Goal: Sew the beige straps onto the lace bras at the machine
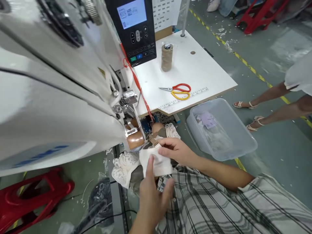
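Observation:
A garment of olive-grey cloth with cream lace lies below the sewing machine's needle area. Its smooth cream panel faces me, with a brown strap at the far edge. My right hand reaches in from the right, its thumb and index finger pinching the panel's upper edge. From the bottom comes my left hand, slightly blurred, index finger stretched over the panel and thumb held apart. Whether that fingertip touches the cloth, I cannot tell.
The white table carries red-and-yellow scissors, a thread cone and a printed ruler. A control panel stands behind. A clear plastic bin holds bagged items. Red stools and a person's legs are nearby.

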### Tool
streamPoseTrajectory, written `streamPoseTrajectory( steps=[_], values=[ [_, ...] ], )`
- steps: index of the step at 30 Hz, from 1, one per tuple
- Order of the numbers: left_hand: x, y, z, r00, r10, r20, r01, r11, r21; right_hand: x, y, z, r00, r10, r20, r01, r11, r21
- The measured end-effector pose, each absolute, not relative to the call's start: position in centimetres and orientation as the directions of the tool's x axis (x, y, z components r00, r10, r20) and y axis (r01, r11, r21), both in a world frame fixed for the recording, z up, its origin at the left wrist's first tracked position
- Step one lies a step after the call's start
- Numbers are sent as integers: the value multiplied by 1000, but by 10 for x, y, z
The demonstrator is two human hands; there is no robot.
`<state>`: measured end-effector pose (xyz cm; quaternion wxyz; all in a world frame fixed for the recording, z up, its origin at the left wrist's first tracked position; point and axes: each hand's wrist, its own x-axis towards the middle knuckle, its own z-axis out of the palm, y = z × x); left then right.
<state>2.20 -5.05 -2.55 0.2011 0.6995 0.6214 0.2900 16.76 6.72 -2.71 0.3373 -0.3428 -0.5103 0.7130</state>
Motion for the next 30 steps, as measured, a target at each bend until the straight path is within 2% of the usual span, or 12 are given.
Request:
streamPoseTrajectory(
  steps=[2,6,8,10,12,14,16,19,21,24,27,30],
  values=[
    [10,-47,-20,45,993,105,661,-109,743,173,68,-27,-589,785,-191,-163,-347,-923],
    [-2,-23,-2,98,906,411,678,-363,639,178,71,-25,-703,687,-184,-120,-369,-922],
    [-1,-9,2,269,855,444,692,-492,528,180,72,-24,-762,638,-116,-21,-203,-979],
    [0,2,-1,346,877,334,749,-473,465,182,72,-24,-804,595,-23,115,117,-986],
    [-2,11,-8,239,962,135,824,-274,496,182,72,-28,-808,581,94,256,491,-833],
    [-6,17,-17,79,985,-156,755,43,654,180,71,-39,-791,566,232,363,739,-568],
    [-10,23,-24,85,877,-472,407,402,820,178,73,-52,-754,540,374,419,834,-358],
    [-7,27,-32,288,713,-639,-129,690,712,176,79,-66,-682,481,551,421,874,-241],
    [-1,26,-36,321,691,-648,-279,723,633,178,82,-69,-647,451,614,376,890,-258],
    [2,18,-41,196,766,-613,-354,638,684,179,83,-69,-584,497,642,326,868,-375],
    [-7,11,-45,4,866,-499,-173,492,853,175,82,-75,-475,630,615,326,775,-542],
    [-3,14,-45,-40,908,-416,94,418,904,171,80,-67,-521,717,464,369,679,-635]
  ],
)
